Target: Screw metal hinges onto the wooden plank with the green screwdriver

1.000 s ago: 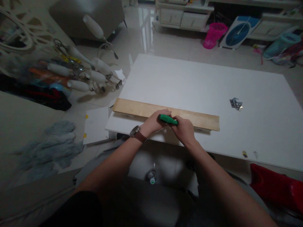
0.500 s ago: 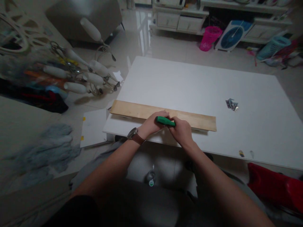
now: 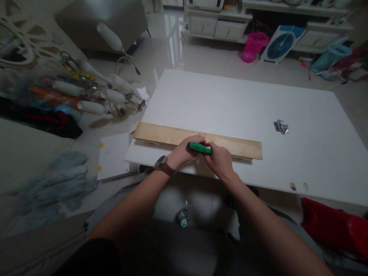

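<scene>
A long, pale wooden board (image 3: 161, 133) lies along the near edge of the white tabletop (image 3: 218, 99), slightly raised off it. My left hand (image 3: 185, 148), below a wristwatch (image 3: 161, 163), is closed at the middle of the board; its fingertips are partly hidden. Close beside it, my right hand (image 3: 220, 158) is closed around a screwdriver with a green handle (image 3: 199, 148). The dark butt of that handle points left, over my left hand. The shaft and tip are hidden by my hands.
Metal brackets and screws (image 3: 281, 126) lie in a small pile at the right. Two small bits, one a yellow-and-dark piece (image 3: 293, 186), rest near the front edge. A red object (image 3: 333, 226) stands below right. White-armed lamp parts (image 3: 113, 92) lie on the floor at left.
</scene>
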Demonstrator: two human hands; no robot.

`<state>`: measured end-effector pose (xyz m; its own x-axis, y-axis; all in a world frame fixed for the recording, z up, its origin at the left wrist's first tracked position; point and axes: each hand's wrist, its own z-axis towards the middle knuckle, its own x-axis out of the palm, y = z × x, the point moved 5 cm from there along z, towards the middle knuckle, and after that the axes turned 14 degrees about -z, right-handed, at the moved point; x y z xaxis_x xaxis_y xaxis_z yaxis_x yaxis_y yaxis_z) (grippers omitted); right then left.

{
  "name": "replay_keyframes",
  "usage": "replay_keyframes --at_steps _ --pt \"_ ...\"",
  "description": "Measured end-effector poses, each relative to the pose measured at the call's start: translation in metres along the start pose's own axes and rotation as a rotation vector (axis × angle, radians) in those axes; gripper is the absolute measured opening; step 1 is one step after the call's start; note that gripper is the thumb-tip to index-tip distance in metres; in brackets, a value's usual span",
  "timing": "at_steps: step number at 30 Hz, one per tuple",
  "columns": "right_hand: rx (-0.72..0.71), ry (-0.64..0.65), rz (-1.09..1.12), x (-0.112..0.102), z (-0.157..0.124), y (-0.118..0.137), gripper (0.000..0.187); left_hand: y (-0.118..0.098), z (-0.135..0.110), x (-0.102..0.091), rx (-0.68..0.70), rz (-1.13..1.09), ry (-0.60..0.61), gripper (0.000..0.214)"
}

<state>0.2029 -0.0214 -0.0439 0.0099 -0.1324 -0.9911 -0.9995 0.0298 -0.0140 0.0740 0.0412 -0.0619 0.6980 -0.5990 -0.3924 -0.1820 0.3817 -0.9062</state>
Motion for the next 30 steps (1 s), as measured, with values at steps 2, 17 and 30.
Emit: replay_keyframes --at_steps 2,17,30 --pt "0.027 0.007 -0.013 0.001 0.001 -0.001 0.029 -0.002 0.0 0.0 -0.007 -0.002 0.003 0.007" --pt "-0.01 0.013 0.007 0.002 0.003 -0.002 0.031 -0.001 0.001 0.0 0.009 0.005 -0.006 0.008" --pt "-0.062 -0.175 0.24 0.006 0.005 -0.011 0.02 -0.003 0.002 0.001 -0.031 -0.069 0.004 0.013"
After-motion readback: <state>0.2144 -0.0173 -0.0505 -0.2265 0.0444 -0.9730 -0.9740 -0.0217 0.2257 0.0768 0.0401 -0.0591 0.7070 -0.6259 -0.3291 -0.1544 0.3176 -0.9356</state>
